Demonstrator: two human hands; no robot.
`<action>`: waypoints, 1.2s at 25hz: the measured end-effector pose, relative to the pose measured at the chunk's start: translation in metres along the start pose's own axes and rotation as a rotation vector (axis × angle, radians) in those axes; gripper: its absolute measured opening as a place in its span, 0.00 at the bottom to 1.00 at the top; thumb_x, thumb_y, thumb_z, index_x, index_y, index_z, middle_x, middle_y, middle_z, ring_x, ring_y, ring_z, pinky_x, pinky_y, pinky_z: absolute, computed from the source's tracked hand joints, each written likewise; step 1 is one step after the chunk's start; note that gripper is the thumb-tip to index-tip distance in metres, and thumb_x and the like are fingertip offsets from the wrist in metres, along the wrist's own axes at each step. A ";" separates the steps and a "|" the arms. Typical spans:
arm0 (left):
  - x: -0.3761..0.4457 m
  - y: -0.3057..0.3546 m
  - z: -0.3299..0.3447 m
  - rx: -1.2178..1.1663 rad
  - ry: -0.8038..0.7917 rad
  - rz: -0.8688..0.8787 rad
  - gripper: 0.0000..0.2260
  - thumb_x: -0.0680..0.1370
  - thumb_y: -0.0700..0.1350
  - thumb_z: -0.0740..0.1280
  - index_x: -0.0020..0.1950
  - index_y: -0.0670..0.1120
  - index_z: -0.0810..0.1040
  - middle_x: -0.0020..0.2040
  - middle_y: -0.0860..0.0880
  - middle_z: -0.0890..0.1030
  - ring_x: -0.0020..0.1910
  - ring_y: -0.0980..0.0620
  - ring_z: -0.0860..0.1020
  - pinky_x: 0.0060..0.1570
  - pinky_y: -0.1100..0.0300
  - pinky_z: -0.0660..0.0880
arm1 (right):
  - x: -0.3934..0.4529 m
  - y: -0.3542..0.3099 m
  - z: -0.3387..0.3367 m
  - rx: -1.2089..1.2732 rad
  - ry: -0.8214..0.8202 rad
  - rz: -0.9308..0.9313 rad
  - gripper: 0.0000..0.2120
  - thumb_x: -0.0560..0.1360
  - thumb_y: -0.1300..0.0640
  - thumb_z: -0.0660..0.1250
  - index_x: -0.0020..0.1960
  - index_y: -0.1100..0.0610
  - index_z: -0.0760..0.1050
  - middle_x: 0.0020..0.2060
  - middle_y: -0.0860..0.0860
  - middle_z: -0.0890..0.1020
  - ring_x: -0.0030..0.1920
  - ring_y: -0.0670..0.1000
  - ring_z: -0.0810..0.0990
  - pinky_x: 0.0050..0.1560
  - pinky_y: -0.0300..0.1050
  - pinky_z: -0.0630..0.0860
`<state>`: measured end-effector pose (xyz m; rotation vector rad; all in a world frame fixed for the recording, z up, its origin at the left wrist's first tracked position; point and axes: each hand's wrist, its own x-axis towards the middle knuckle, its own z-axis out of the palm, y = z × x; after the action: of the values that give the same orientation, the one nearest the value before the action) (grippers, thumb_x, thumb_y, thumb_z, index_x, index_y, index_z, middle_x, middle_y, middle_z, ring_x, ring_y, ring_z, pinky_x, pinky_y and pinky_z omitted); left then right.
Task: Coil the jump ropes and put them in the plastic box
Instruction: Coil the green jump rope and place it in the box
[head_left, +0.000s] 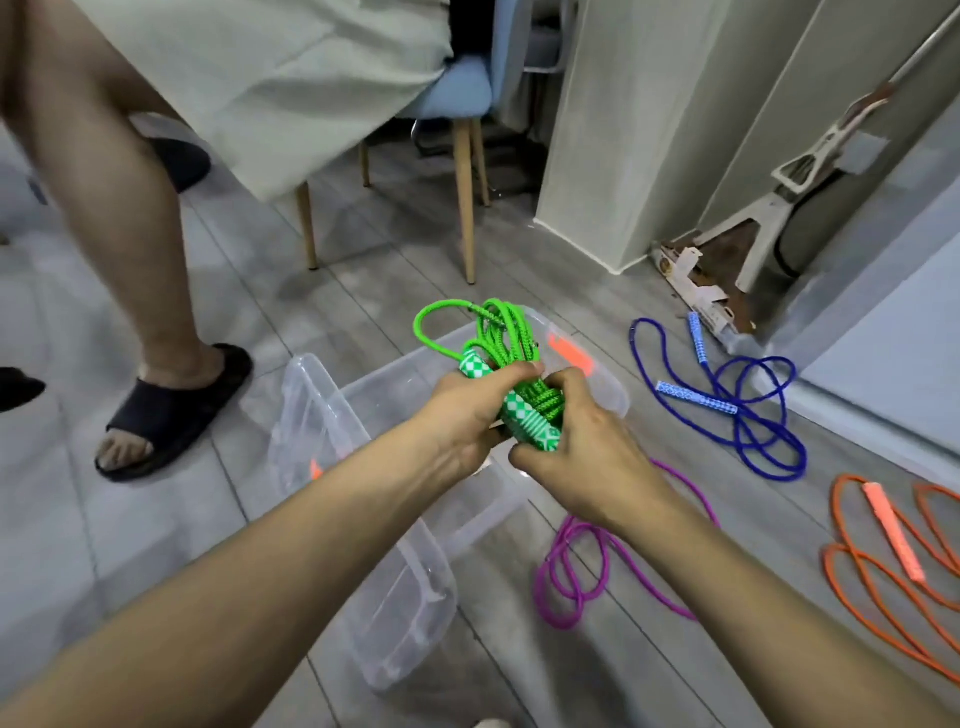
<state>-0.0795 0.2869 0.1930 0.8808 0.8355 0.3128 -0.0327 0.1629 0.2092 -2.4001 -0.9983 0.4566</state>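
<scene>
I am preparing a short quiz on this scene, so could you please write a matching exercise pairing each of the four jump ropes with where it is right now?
Things:
1. green jump rope
2. blue jump rope
3. purple jump rope
4. orange jump rope

Places:
A. loose on the floor at the far right edge of the view
B. bundled in both hands above the plastic box
C. on the floor just right of the box, partly under the right forearm
D. on the floor near the wall corner, both patterned handles showing

Pairs: 1-B, 2-D, 3-C, 4-A
</scene>
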 end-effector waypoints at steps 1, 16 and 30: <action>0.009 0.001 -0.006 0.028 -0.005 -0.036 0.18 0.71 0.40 0.76 0.59 0.37 0.81 0.49 0.40 0.85 0.41 0.47 0.84 0.41 0.56 0.81 | 0.010 0.001 0.007 0.006 -0.024 0.003 0.27 0.67 0.44 0.71 0.59 0.47 0.61 0.48 0.51 0.80 0.49 0.58 0.79 0.46 0.52 0.77; 0.106 0.029 -0.131 1.870 -0.127 0.629 0.17 0.80 0.40 0.59 0.64 0.55 0.77 0.62 0.49 0.79 0.61 0.43 0.74 0.59 0.46 0.71 | 0.148 -0.004 0.139 -0.231 -0.737 0.216 0.48 0.76 0.47 0.70 0.78 0.67 0.43 0.71 0.62 0.69 0.66 0.60 0.75 0.57 0.49 0.74; 0.128 0.024 -0.151 1.945 -0.109 0.635 0.16 0.81 0.44 0.59 0.67 0.54 0.75 0.65 0.51 0.77 0.62 0.45 0.72 0.60 0.53 0.69 | 0.148 0.026 0.258 -0.359 -0.919 0.182 0.55 0.73 0.45 0.73 0.80 0.56 0.35 0.76 0.61 0.62 0.74 0.62 0.66 0.71 0.54 0.69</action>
<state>-0.1084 0.4568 0.0923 2.9606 0.5304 -0.1365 -0.0414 0.3363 -0.0343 -2.6154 -1.2946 1.6683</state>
